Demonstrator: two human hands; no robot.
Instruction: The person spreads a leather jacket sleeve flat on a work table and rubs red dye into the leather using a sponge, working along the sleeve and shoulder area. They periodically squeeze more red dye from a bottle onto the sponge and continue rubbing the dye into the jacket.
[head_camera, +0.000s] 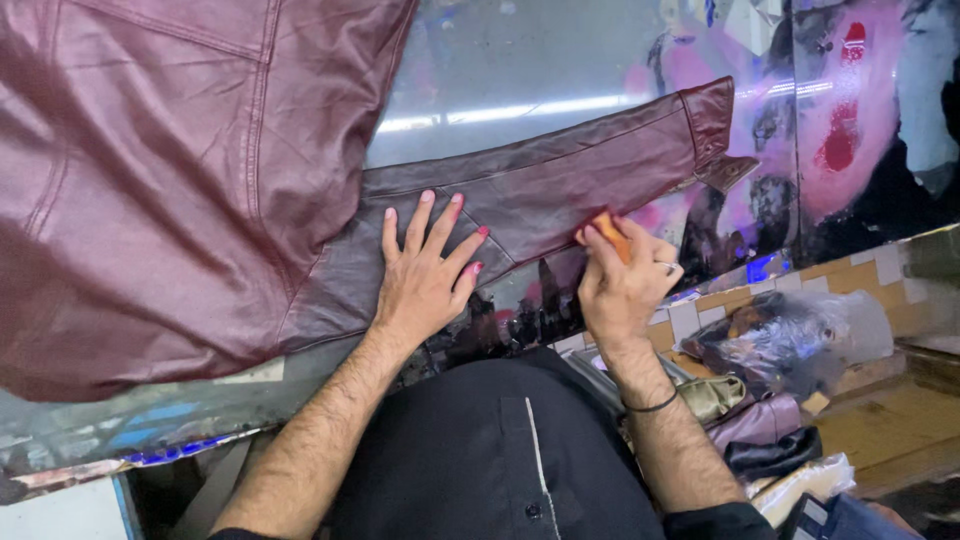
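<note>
- Maroon leather jacket (170, 170) lies spread flat over a glossy, paint-stained worktable (480, 70), its body filling the left side of the view and one sleeve (560, 180) stretched out to the right, cuff (712, 120) at the far end.
- Left hand (425, 270) lies palm-down on the sleeve near where it joins the body, fingers fanned wide and holding nothing, pressing the leather flat; the fingertips are stained pink.
- Right hand (625, 280) is closed around a small orange-tan pad or sponge (610, 235), its tip touching the lower edge of the sleeve about midway along. A ring sits on one finger and a dark band on the wrist.
- Sleeve colour looks uneven: greyer and duller near the shoulder under the left hand, deeper wine-red toward the cuff. My judgement is that colouring or finishing is part-way through, with the body already evenly red and the inner stretch of the sleeve left to cover; whether the far part of the sleeve is finished I cannot tell.
- Pink and red smears mark the table beyond the cuff.
- Below and right of the table edge, a clear plastic bag (800, 335) and folded leather pieces (760, 420) lie on a lower surface.
- Person's black shirt (500, 450) fills the bottom centre.
</note>
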